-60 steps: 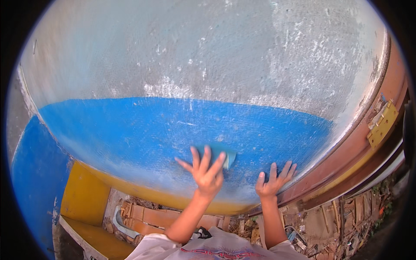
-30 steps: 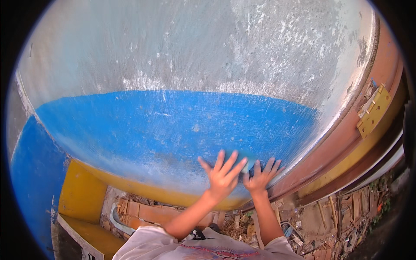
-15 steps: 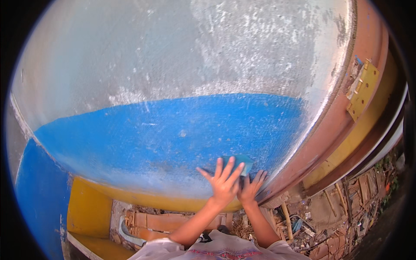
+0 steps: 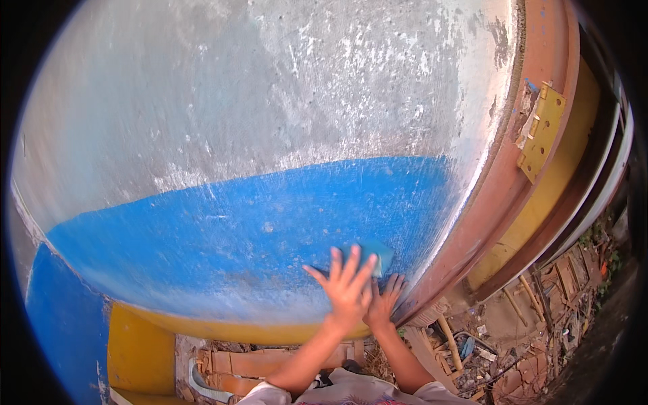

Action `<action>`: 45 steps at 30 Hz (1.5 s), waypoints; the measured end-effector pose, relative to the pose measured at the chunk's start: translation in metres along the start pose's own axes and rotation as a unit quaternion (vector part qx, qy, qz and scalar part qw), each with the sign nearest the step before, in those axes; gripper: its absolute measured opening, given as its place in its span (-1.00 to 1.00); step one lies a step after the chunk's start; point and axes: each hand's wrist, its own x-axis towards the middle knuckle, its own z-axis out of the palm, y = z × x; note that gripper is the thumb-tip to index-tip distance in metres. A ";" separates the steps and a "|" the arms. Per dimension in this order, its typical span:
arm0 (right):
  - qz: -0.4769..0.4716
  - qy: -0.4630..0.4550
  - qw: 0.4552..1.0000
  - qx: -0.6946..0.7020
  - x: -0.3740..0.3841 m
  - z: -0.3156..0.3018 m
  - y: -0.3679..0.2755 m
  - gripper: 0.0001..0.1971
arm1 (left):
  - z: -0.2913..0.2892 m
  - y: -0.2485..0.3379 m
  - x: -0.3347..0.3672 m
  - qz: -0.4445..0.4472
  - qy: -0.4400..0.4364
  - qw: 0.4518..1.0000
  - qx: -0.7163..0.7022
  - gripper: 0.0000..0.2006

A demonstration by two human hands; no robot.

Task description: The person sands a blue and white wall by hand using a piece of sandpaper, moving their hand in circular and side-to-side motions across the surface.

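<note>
On my feed, a bit of red print (image 4: 385, 402) shows on the shirt (image 4: 351, 388) at 6 o'clock, cut by the lower edge and too small for me to read. Compared with two seconds ago, the left hand (image 4: 347, 293) and the teal sheet (image 4: 378, 252) sit farther toward 3 o'clock on the wall (image 4: 270, 229), and the right hand (image 4: 383, 307), then well apart, is just beside the left. My view has swung too: the yellow hinge (image 4: 542, 131), between 2 and 3 o'clock, stands higher and nearer the middle. The sheet, between 4 and 5 o'clock, lies against the wall's blue part at the left fingertips, jutting past them toward 2 o'clock. The left hand has its fingers spread; the right, partly behind it, has its fingers stretched out. I can't tell whether the two touch. Debris (image 4: 506, 337) lies at 4 o'clock.
</note>
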 end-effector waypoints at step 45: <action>-0.024 0.028 0.999 0.009 0.001 0.001 -0.017 -0.51 | -0.121 -0.102 0.029 -0.083 0.201 0.960 0.175 -0.60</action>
